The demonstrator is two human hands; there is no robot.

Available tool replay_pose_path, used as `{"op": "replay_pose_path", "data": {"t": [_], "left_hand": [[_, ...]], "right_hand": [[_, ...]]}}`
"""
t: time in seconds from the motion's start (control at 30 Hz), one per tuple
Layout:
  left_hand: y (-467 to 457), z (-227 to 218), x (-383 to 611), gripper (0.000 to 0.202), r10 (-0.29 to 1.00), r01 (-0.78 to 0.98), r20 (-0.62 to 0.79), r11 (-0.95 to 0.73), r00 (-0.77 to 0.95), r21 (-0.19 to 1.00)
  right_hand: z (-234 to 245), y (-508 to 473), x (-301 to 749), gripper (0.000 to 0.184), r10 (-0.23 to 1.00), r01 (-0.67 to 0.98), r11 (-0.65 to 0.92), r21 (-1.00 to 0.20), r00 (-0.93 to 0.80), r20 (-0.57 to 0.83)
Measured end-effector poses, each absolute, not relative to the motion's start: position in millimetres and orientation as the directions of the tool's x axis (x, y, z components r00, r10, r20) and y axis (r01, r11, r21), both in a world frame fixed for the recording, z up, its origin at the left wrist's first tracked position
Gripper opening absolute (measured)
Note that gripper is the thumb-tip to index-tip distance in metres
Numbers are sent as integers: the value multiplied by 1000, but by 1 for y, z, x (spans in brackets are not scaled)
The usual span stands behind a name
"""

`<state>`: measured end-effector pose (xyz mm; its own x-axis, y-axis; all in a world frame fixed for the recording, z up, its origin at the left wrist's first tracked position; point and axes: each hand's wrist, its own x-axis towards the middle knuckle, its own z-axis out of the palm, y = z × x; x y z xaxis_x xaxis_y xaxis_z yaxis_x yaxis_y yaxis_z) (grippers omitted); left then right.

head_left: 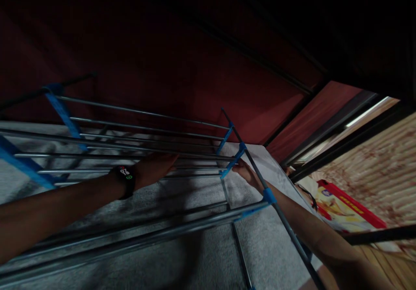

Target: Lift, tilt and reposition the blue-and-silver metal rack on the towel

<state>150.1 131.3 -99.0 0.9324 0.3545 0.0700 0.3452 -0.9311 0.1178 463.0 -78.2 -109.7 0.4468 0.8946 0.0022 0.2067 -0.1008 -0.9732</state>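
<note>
A rack of grey metal rods (146,233) with blue plastic connectors (240,151) lies across the view. My left hand (157,167), with a black band (126,180) on its wrist, reaches in among the middle rods. Its fingers close round a rod, though their tips are in shadow and partly hidden. At the right end of the same tier, my right hand (246,171) reaches past the upright rod (287,223). Its fingers are bent against the blue connector and the rod ends there, closed on them.
Grey fabric (214,246) lies beneath the rack. A dark red wall panel (182,64) rises behind it, and dark frame bars (302,168) run along the right. Beyond stands a red and yellow box (344,207) near a patterned wall (373,160).
</note>
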Motion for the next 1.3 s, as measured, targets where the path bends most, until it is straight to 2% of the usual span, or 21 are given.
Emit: {"op": "replay_pose_path", "data": {"t": [0.13,0.23,0.4,0.57,0.8,0.9,0.97,1.0,1.07,1.17,1.23,1.3], "left_hand": [[126,-100,136,56,366,362,86,-931,927,51],[123,-98,132,55,367,365,101,-930,925,39],[120,-91,138,57,430,422,107,-902,896,90],[120,-90,138,60,466,455,57,-880,883,136],[122,-95,136,60,463,435,113,-876,879,209],[125,-98,138,61,454,419,130,-879,882,228],[125,-100,138,60,454,416,148,-880,879,231],[124,-99,138,59,455,416,153,-880,877,229],[119,-97,137,57,453,413,151,-880,879,233],[114,-91,136,57,444,396,147,-877,884,271],[113,-88,136,56,447,387,163,-871,879,303],[112,-87,135,56,439,368,180,-871,880,327]], "right_hand": [[-109,-87,464,31,931,170,-47,-984,365,18],[-108,-87,464,40,914,177,-11,-984,402,62],[-107,-81,464,57,847,162,-16,-987,527,72],[-105,-74,464,67,828,163,-11,-987,555,82],[-100,-80,477,61,827,149,27,-988,552,106],[-85,-88,494,56,752,145,38,-989,647,124],[-68,-93,502,50,690,238,27,-971,699,190],[-58,-94,503,47,688,318,9,-948,686,237],[-41,-92,501,42,771,518,-52,-854,564,296],[-29,-80,494,43,915,795,-97,-599,308,260],[-32,-70,489,43,953,893,-51,-447,177,245],[-39,-61,486,41,966,931,-13,-364,105,235]]}}
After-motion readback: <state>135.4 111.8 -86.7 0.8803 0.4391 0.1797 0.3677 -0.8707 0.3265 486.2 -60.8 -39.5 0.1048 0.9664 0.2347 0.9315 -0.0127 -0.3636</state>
